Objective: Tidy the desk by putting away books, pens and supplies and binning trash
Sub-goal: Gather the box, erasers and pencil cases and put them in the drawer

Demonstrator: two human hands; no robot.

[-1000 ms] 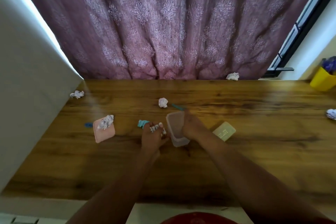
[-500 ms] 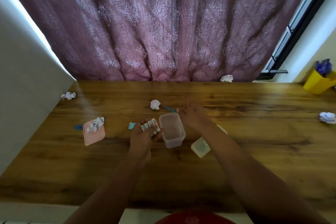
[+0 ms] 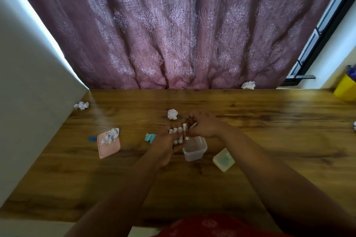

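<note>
From the head camera, you had both hands together over the middle of the wooden desk [image 3: 250, 140]. Your left hand [image 3: 169, 142] held a row of small white cylinders [image 3: 178, 134], its fingers curled around them; what they were exactly was too blurred to tell. Your right hand [image 3: 204, 127] met them from the right, its fingertips pinching the end of one of the white pieces, fingers bent close together.

Just on the near side of your hands sat a clear plastic box [image 3: 195, 150], open at the top and resting on the desk. Its lid [image 3: 223, 159] lay flat just to the right of it, apart from the box.

A crumpled paper ball [image 3: 172, 114] lay just beyond your left hand. To the left of your hands was a small teal scrap [image 3: 149, 137], and further left a pink pad [image 3: 108, 147] with another crumpled wad [image 3: 110, 135] lying on its far end. A small blue disc [image 3: 92, 138] sat just left of the pad. One more paper ball [image 3: 81, 105] lay at the far left by the wall, and another [image 3: 248, 85] at the far edge against the curtain [image 3: 173, 25]. A yellow cup [image 3: 344, 90] stood at the far right corner, holding something blue-purple that you could not make out.
</note>
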